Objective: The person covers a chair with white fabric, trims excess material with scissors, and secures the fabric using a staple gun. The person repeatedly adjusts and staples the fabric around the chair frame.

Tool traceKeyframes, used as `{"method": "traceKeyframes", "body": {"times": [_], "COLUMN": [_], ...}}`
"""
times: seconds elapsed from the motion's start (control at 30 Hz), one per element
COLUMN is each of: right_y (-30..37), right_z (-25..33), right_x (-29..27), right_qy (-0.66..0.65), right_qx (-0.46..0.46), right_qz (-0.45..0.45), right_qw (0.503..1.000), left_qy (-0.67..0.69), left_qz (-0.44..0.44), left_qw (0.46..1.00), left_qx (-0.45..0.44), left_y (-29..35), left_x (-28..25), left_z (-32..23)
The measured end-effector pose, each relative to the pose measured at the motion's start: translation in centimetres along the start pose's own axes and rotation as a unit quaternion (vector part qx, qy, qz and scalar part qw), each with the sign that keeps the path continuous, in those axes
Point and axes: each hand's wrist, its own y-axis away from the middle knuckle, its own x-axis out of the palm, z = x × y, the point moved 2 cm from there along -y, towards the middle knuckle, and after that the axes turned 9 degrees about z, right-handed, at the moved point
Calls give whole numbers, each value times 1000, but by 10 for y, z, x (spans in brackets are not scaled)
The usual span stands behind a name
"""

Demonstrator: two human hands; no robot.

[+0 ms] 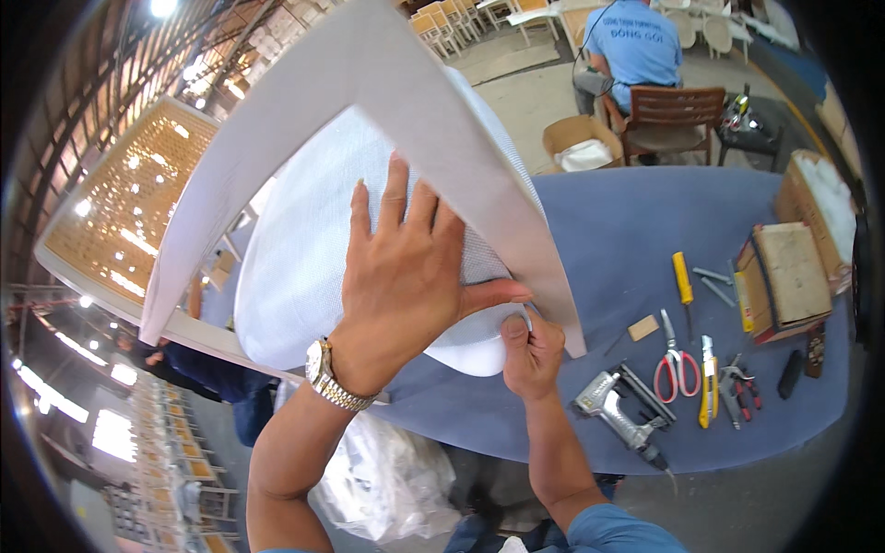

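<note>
A pale wooden chair [461,157] lies tipped over on the blue-covered table, its legs rising toward me. Its seat [295,221] is covered in light grey woven fabric with a white rim, and its cane backrest [129,198] shows at the left. Across the fabric my left hand [406,253] lies flat, fingers spread, a metal wristwatch [320,364] on that wrist. My right hand [535,355] is closed at the near right edge of the seat, beside a chair leg; the thumb is on top and the other fingers are partly hidden.
On the blue table [599,230] to the right lie a staple gun [622,410], red-handled scissors [676,364], a yellow cutter [708,382], pliers [737,392] and a yellow screwdriver [682,276]. Boxes [788,276] stand farther right. Beyond the table sits a person in blue [636,46].
</note>
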Motion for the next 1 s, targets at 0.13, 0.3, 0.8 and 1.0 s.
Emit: {"method": "traceKeyframes", "body": {"times": [0.13,0.3,0.8,1.0], "right_y": [-3,2,2,0], "right_z": [6,10,-13,-25], "right_x": [-3,-11,9,29], "right_qy": [4,-15,-212,-370], "right_qx": [-4,22,48,36], "right_qz": [-25,-27,-38,-75], "right_qw": [1000,999,975,925], "left_qy": [7,22,-88,-68], "left_qz": [-60,-65,0,-13], "left_qw": [998,997,992,993], "left_qx": [-16,-30,-85,-94], "left_y": [0,-2,18,16], "left_x": [-1,0,7,18], "left_z": [-1,-7,-26,-24]}}
